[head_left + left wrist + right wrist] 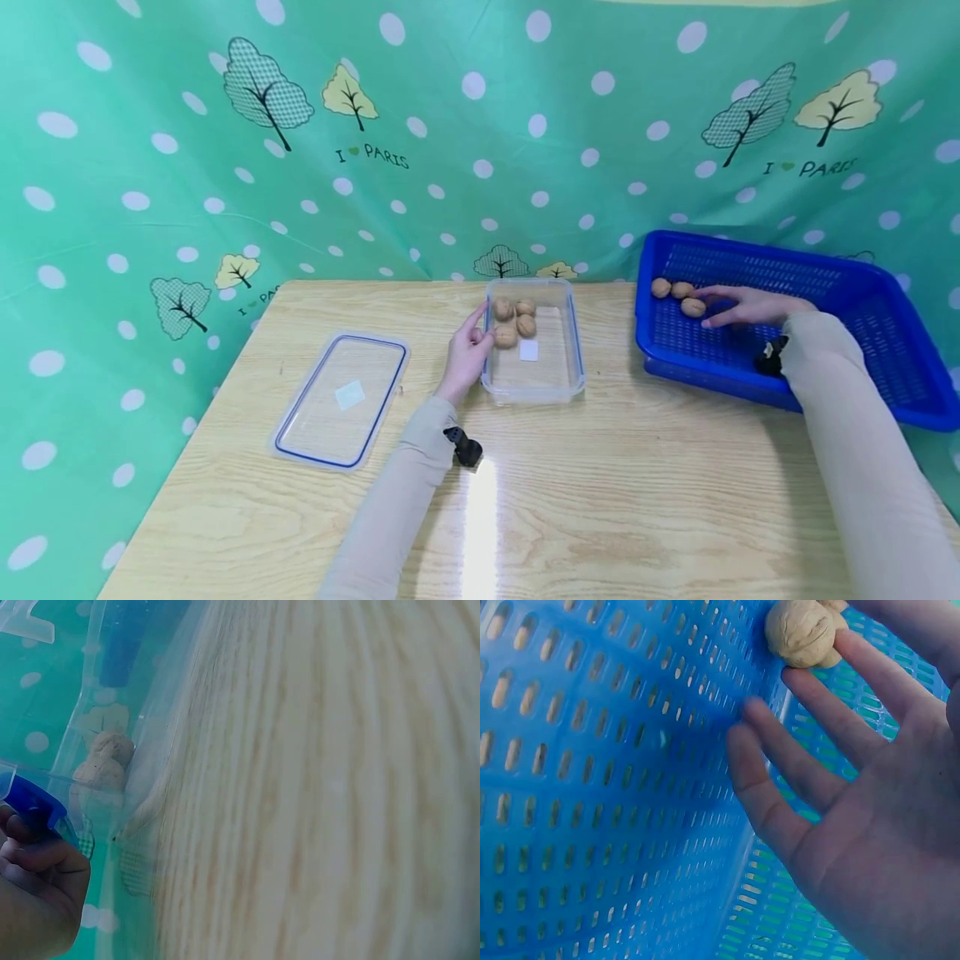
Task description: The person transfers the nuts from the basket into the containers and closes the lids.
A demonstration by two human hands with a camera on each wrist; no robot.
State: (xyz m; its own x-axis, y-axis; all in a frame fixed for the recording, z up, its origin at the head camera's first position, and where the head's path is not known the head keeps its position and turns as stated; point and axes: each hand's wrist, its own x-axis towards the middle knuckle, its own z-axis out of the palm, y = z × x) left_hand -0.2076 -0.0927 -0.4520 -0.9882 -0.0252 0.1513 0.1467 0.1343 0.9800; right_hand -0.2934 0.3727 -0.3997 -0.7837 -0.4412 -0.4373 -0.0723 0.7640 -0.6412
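A clear plastic food container (536, 387) stands at the table's middle back, with several walnuts (527, 325) inside along its left. My left hand (467, 354) holds its left side; in the left wrist view, the curled fingers (49, 859) sit at a blue clip or edge strip (34, 802). Over in the blue plastic basket (907, 367), my right hand (753, 307) reaches to the left end. Its fingers are spread, with fingertips right at a walnut (800, 632). Two more walnuts (671, 288) lie just beyond, against the basket's corner.
A clear lid (341, 408) with a blue seal lies flat left of the container. The wooden table (600, 500) ends at a green dotted curtain (435, 167) behind. The basket's raised rim (750, 246) surrounds my right hand. Black wrist cameras (467, 450) are strapped on both sleeves.
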